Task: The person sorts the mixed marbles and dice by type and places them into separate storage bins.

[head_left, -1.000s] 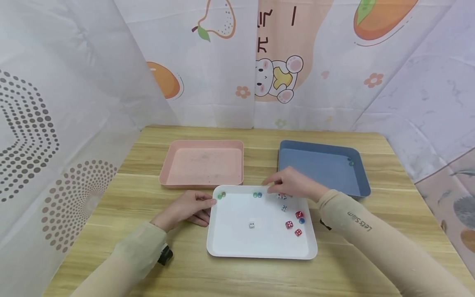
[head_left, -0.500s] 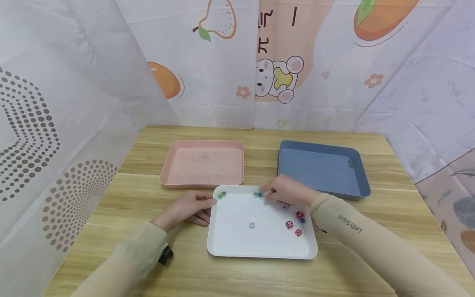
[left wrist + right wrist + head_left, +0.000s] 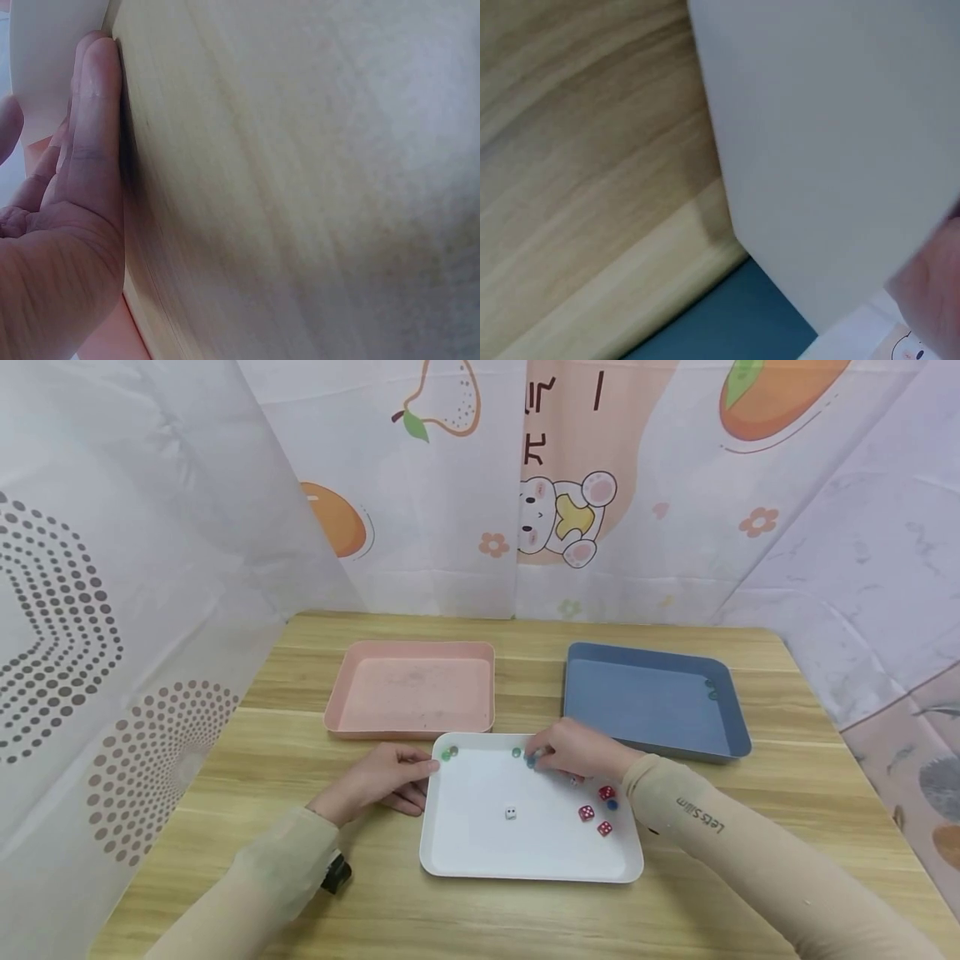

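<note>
The white tray (image 3: 480,852) holds dice and small glass marbles. My left hand (image 3: 393,777) holds its left side, thumb at the rim; in the left wrist view the fingers (image 3: 96,112) lie against the outer wall. My right hand (image 3: 573,747) reaches over the back right of the tray, pinching a blue marble (image 3: 531,762) between thumb and fingertips. A green marble (image 3: 517,752) sits just left of it. Under the right hand, a white die (image 3: 574,781) is partly hidden. In the right wrist view, mostly the tray's outer wall (image 3: 825,150) shows.
Red dice (image 3: 586,813) and another blue marble (image 3: 612,805) lie at the tray's right, a white die (image 3: 511,812) mid-tray, greenish marbles (image 3: 447,755) in its back left corner. Behind stand a pink tray (image 3: 333,702) and a blue tray (image 3: 637,718) with marbles (image 3: 712,691) inside.
My right hand has come down and slightly left to the blue marble, which now sits between its fingertips, a little away from the green one. The left hand has stayed put.
</note>
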A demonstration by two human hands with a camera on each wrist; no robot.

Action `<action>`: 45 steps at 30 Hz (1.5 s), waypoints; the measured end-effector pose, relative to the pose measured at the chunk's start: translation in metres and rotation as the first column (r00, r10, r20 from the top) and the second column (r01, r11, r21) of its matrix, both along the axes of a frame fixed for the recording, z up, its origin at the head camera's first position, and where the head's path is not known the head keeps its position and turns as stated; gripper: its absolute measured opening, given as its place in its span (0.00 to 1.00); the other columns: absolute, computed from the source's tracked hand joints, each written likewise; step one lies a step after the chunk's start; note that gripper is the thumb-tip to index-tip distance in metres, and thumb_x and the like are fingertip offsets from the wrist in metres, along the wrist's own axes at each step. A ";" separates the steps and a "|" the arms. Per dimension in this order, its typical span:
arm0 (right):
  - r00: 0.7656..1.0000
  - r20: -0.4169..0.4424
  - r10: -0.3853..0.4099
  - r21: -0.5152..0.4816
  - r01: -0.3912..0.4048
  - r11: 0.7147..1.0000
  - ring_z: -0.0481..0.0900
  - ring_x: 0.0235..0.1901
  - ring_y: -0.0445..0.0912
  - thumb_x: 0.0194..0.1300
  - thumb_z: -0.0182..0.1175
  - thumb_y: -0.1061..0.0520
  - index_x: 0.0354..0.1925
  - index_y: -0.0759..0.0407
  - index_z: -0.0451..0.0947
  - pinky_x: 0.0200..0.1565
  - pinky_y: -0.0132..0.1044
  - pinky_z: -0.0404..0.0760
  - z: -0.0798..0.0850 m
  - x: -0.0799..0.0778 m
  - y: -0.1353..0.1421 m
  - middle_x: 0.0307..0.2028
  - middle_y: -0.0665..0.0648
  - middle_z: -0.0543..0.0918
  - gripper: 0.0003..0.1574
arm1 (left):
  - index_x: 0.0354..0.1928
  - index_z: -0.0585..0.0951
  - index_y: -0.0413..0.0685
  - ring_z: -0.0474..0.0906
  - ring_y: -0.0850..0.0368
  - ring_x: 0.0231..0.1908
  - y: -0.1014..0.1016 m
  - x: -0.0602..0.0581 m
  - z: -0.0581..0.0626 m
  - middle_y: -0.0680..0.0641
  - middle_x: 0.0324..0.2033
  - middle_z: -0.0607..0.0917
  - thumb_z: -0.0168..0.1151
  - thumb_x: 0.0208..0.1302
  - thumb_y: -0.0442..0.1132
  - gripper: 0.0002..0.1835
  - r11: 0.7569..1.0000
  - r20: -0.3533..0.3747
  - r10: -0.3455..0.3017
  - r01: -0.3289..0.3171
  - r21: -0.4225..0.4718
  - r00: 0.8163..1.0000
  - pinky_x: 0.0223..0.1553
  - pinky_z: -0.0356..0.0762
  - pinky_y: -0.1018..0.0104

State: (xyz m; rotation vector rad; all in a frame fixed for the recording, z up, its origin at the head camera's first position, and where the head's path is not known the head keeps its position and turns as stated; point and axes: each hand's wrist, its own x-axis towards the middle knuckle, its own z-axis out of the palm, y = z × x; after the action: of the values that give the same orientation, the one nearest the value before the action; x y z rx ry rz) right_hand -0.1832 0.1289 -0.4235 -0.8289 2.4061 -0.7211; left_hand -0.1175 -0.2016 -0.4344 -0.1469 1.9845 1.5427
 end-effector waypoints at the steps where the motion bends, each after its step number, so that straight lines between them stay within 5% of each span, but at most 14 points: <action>1: 1.000 -0.003 0.002 0.002 -0.002 1.000 0.70 0.11 0.40 0.69 0.66 0.58 0.50 0.52 0.88 0.17 0.34 0.75 -0.001 0.000 0.000 0.27 0.50 0.84 0.12 | 0.59 0.80 0.37 0.87 0.52 0.28 0.000 0.000 0.000 0.38 0.34 0.86 0.63 0.73 0.48 0.22 1.000 -0.001 -0.001 0.001 0.000 1.000 0.37 0.90 0.54; 19: 0.991 -0.113 0.065 0.046 -0.060 0.997 0.77 0.27 0.36 0.68 0.69 0.54 0.43 0.48 0.87 0.30 0.31 0.79 -0.006 0.001 -0.001 0.31 0.42 0.85 0.06 | 0.58 0.80 0.37 0.87 0.53 0.28 0.001 0.000 0.001 0.38 0.33 0.87 0.63 0.74 0.48 0.22 1.000 -0.005 -0.007 0.007 -0.005 1.000 0.36 0.90 0.54; 31: 0.998 -0.038 0.040 0.015 -0.040 0.999 0.74 0.25 0.40 0.70 0.65 0.55 0.44 0.46 0.85 0.27 0.33 0.76 0.002 0.000 0.004 0.25 0.46 0.77 0.06 | 0.59 0.80 0.38 0.87 0.52 0.29 0.000 0.000 0.000 0.39 0.34 0.87 0.63 0.73 0.49 0.23 1.000 -0.008 -0.012 0.012 -0.008 1.000 0.37 0.90 0.54; 45: 0.993 -0.106 0.052 -0.097 -0.062 0.993 0.70 0.23 0.38 0.70 0.66 0.56 0.47 0.50 0.85 0.28 0.31 0.71 0.016 -0.014 0.031 0.23 0.46 0.75 0.07 | 0.59 0.80 0.38 0.88 0.50 0.29 0.000 0.000 0.001 0.38 0.34 0.87 0.65 0.72 0.50 0.24 1.000 -0.007 -0.003 0.003 -0.009 1.000 0.37 0.90 0.53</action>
State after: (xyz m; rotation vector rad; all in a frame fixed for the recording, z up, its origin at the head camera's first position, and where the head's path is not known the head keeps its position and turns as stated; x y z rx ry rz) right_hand -0.1974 0.1595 -0.4078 -0.9938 2.4424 -0.8005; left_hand -0.1172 -0.2013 -0.4338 -0.1424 1.9971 1.5344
